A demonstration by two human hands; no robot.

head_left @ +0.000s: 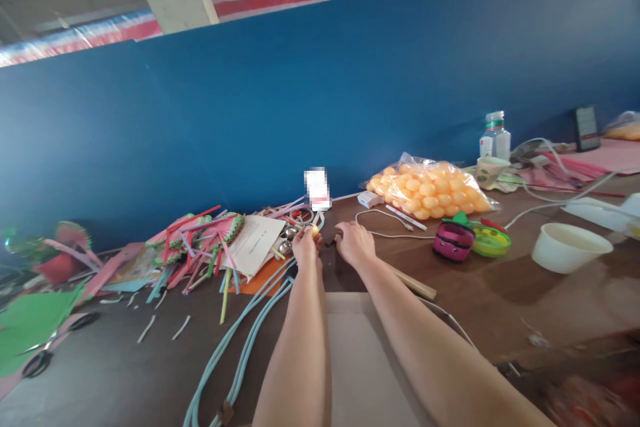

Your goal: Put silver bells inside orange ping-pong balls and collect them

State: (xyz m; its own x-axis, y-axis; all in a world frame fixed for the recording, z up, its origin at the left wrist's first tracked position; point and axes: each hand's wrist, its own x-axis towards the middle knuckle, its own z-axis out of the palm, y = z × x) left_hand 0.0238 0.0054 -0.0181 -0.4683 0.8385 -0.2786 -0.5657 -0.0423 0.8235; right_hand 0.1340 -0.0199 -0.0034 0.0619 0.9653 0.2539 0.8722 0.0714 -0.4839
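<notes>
My left hand (pixel 306 247) reaches to the middle of the table and pinches a small yellow-orange ball (pixel 315 230) at its fingertips. Beside it, to the right, my right hand (pixel 355 244) is closed, its fingers curled down near the tabletop. A small dark shape shows at those fingertips, too unclear to name. Shiny silver balls (pixel 290 233) lie just left of my left hand. Light blue cords (pixel 250 320) run from there toward the front edge. Behind my hands stands a white item (pixel 317 188), partly blurred out.
A clear bag of orange balls (pixel 427 190) lies at back right. Nearer are a purple case (pixel 453 240), a yellow-green round container (pixel 490 239) and a white cup (pixel 570 248). Coloured paper strips (pixel 195 247), a printed sheet (pixel 253 240) and scissors (pixel 47 347) occupy the left. A blue partition (pixel 300 100) rises behind.
</notes>
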